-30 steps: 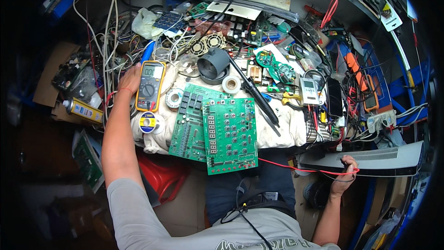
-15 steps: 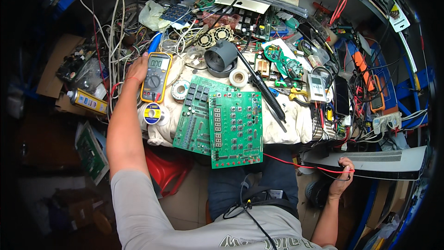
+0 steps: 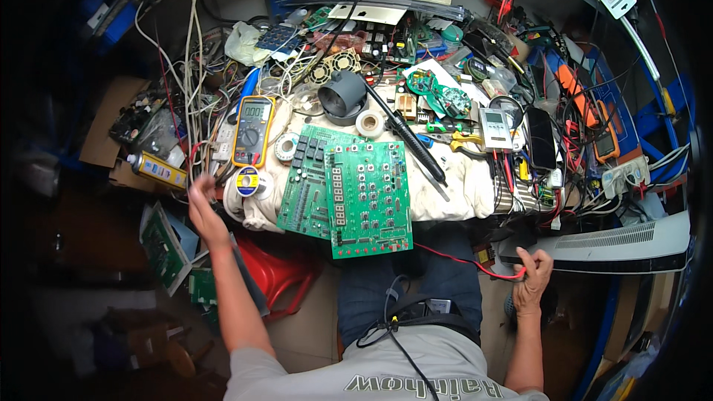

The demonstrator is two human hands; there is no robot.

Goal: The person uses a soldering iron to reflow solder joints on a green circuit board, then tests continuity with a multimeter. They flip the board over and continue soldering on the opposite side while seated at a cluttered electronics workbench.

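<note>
Clutter covers nearly all of the desk (image 3: 475, 200); the only loose room you have is off its near edge, over your lap.

Your left hand (image 3: 202, 212) hangs just past the desk's left corner, fingers blurred, so I cannot tell how open the grip is or whether it has hold of anything. Nearest to it are the solder spool (image 3: 248, 180) and, just above that, the yellow multimeter (image 3: 252, 132). A tangle of white cables (image 3: 194, 96) crowds the same corner.

Your right hand (image 3: 532, 276) sits below the desk's front edge on the right, grip closed on a red lead (image 3: 460, 260) that runs left under the boards.

Two green circuit boards (image 3: 349, 193) lie side by side at centre; the larger one overhangs the front edge, tilted toward you. A black soldering iron (image 3: 407, 137) lies diagonally just right of them on the white cloth (image 3: 460, 186).

The white slotted panel (image 3: 631, 241) bounds your right side, near the right hand.
</note>
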